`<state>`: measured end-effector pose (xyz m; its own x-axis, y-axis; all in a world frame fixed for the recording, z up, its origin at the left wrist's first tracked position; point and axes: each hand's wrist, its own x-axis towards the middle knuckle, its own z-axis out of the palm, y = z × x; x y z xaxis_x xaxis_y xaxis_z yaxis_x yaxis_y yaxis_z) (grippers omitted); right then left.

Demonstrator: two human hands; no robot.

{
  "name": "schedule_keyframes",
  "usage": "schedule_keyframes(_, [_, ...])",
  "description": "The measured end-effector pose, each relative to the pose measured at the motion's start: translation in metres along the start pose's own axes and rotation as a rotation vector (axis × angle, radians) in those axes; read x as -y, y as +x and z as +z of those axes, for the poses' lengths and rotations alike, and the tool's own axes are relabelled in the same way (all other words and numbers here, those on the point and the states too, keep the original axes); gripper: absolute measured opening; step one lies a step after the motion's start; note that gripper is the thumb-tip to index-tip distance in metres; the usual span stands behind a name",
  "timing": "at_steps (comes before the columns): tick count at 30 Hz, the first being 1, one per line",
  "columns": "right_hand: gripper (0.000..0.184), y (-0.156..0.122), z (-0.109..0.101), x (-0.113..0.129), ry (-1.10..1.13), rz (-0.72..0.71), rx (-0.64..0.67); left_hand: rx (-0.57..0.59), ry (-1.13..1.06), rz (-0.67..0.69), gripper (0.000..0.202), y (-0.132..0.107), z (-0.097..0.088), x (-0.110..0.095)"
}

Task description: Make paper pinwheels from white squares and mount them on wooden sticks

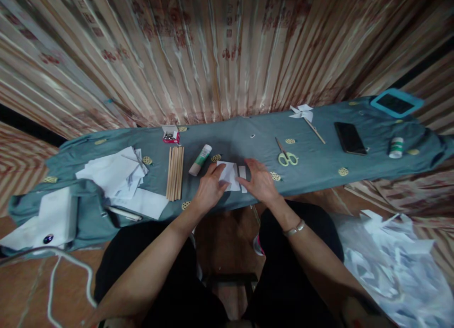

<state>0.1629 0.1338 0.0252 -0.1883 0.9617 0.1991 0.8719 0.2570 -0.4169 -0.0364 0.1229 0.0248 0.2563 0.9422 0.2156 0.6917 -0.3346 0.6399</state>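
A small piece of white paper lies near the front edge of the cloth-covered table, with a narrow white paper strip just right of it. My left hand rests on the paper's left side, its thumb and forefinger apart on the sheet. Around the strip's right side is my right hand, thumb and forefinger spread, the thumb tip at the gap between strip and paper. Beyond my left hand lies a glue stick. Green-handled scissors lie to the right of my right hand.
Left of the glue stick are a row of wooden sticks, a small open red box and piled white paper. A paper pinwheel, a black phone and a blue-framed tablet lie right. A plastic bag holds paper scraps.
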Motion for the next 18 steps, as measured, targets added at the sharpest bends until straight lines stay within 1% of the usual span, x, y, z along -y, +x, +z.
schedule_keyframes(2, [0.055,-0.002,0.007,0.007,-0.001,-0.035,0.006,-0.017,-0.024,-0.015,0.054,0.001,0.002,-0.001])
schedule_keyframes(4, [0.050,-0.003,0.009,0.010,0.024,-0.050,0.015,-0.038,-0.058,-0.037,0.056,0.002,0.003,0.000])
schedule_keyframes(7, [0.045,-0.003,0.005,0.007,0.076,-0.016,0.031,-0.067,-0.114,-0.080,0.057,0.004,0.004,0.002])
schedule_keyframes(12, [0.044,-0.003,-0.004,-0.002,0.109,0.038,0.036,-0.099,-0.173,-0.130,0.058,0.007,0.004,0.006])
schedule_keyframes(18, [0.044,-0.010,-0.003,0.003,0.080,-0.029,0.070,-0.158,-0.161,-0.149,0.061,0.013,0.000,0.009])
